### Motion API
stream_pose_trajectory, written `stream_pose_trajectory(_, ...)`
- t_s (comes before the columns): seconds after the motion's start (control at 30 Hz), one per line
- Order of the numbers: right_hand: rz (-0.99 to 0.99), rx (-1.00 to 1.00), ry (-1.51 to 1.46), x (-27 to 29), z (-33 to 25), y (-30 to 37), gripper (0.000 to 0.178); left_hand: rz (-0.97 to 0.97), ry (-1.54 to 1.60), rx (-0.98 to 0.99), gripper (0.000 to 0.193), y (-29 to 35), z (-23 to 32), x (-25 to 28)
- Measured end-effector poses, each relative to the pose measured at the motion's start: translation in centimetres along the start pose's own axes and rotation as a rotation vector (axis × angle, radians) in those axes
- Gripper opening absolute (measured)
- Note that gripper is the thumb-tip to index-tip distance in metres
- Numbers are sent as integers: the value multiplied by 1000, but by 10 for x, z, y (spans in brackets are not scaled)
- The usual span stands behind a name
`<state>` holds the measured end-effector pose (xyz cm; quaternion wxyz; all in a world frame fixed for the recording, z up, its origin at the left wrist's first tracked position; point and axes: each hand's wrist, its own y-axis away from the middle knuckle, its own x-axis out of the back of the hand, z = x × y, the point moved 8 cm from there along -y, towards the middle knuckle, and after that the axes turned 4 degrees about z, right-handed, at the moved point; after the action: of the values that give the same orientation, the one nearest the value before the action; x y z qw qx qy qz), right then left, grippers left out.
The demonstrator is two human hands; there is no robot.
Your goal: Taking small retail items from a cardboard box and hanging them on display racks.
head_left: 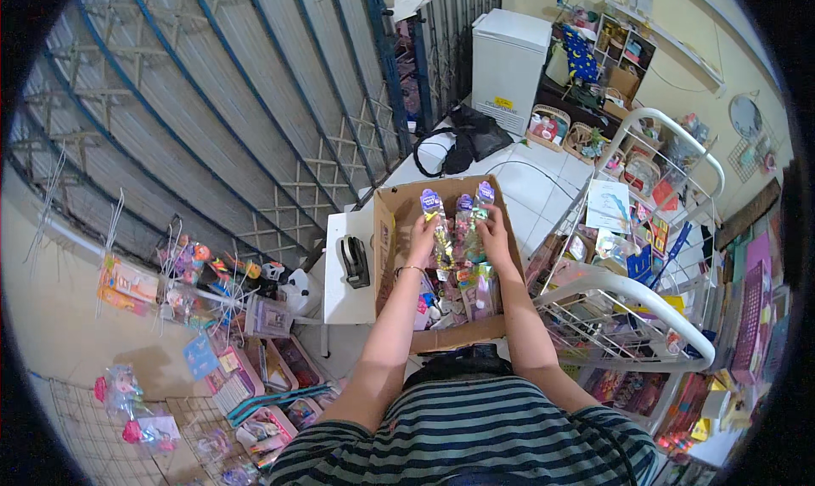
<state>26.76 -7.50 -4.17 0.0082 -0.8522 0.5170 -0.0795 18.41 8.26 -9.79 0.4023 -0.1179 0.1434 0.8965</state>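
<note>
In front of me stands an uncovered cardboard box [395, 199] with small packaged goods inside. My left hand [422, 241] is closed on a slim clear packet [442, 247] with a purple header, held over the box's middle. My right hand [494, 237] grips a similar purple-topped packet [482, 199] at the right. Between them is another packet with a purple header [463, 204]; whether a hand touches it, I cannot tell. Lower in the box lie several mixed packets [480, 295] in pink, white and green.
A black tape dispenser [354, 261] sits on a white table [340, 303] left of the box. At right is a white wire rack [671, 325] full of goods. Pink baskets [293, 359] stand lower left. A black bag [480, 131] and white freezer [509, 61] are behind.
</note>
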Motion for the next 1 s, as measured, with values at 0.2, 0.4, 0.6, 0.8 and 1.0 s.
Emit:
stream_pose_trajectory(0.2, -7, 46, -316, -7, -32, 0, 60, 71, -57, -185, 24, 22, 48, 16)
stream_pose_trajectory(0.4, -177, -9, -331, -50, -44, -3, 37, 146, -53, -287, 22, 63, 89, 45)
stream_pose_trajectory(0.6, -410, 13, -389, -112, -87, 27, 29, 262, -25, -333, 21, 117, 141, 79)
stream_pose_trajectory(0.8, -502, 50, -465, -175, -102, 60, 44, 352, 66, -426, 24, 168, 175, 134)
stream_pose_trajectory(1.0, -590, 120, -354, -243, -136, 123, 27, 548, 6, -562, 22, 237, 198, 212)
